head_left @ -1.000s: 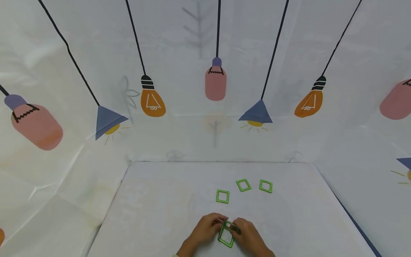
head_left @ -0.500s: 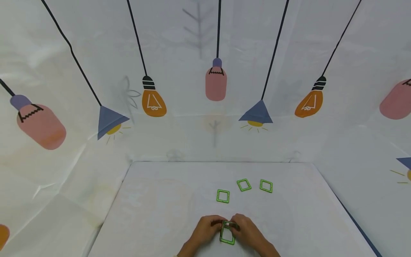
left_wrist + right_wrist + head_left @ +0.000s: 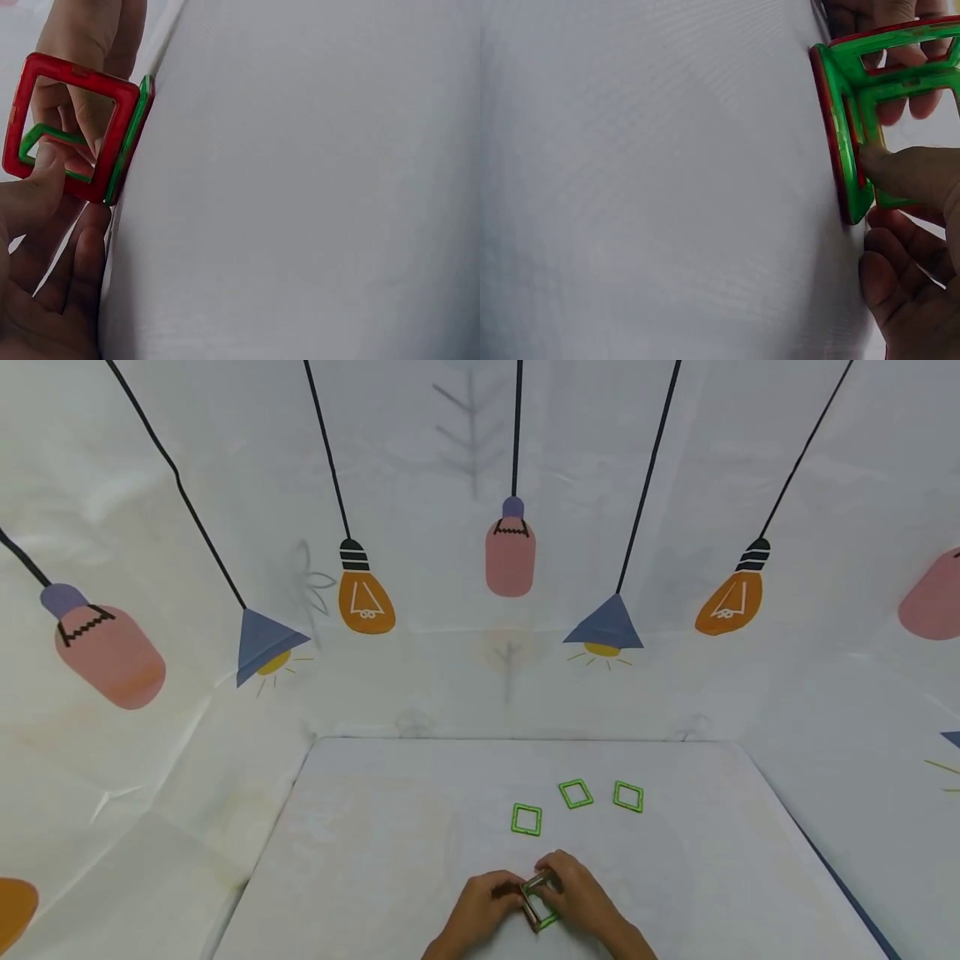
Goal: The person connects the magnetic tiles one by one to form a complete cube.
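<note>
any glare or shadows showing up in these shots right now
Head: sheen on creases at left in the printed sheet; left wrist: soft shadow on the tabletop beside the left fingers; right wrist: similar shadow beside the right fingers.

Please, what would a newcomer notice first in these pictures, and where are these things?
Probably the printed lamps in pink, orange and blue, hanging on black cords across the white backdrop. Below, near the front of the white table, the left hand and right hand hold joined red-and-green square frames. Three loose green squares lie farther back.
</note>
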Action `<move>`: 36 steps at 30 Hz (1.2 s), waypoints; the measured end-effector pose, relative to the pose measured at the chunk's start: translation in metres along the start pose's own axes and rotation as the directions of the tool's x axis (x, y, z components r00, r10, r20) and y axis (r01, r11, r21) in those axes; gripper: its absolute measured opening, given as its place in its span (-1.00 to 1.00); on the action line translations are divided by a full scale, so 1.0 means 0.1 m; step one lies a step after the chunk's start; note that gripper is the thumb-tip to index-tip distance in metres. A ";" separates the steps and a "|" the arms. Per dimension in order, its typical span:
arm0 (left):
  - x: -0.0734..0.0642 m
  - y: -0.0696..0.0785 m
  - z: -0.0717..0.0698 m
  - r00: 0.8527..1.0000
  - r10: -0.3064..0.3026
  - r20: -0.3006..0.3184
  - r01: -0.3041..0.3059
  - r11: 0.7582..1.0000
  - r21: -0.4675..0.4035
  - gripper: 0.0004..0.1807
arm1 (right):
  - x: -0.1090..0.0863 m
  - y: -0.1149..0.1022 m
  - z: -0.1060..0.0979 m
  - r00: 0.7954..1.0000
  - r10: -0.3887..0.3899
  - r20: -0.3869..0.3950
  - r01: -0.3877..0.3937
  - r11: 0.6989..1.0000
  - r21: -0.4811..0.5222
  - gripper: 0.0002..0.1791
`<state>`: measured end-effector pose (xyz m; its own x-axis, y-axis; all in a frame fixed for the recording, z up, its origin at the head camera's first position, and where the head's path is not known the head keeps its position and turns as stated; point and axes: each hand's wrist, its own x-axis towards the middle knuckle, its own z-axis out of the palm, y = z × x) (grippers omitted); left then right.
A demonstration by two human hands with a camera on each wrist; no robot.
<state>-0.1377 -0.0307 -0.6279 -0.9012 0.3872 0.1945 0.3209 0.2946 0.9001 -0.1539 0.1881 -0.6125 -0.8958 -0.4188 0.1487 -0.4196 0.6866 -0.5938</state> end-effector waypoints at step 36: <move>-0.11 -0.10 0.08 0.998 0.064 -0.026 -0.064 0.998 0.007 -0.73 | 0.78 0.62 -0.51 0.872 0.410 -0.268 -0.451 0.886 -0.111 -0.49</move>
<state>-0.1283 -0.0309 -0.6428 -0.8860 0.3827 0.2617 0.3798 0.2753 0.8831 -0.2571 0.2287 -0.5976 -0.9923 0.0753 0.0979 0.0156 0.8629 -0.5052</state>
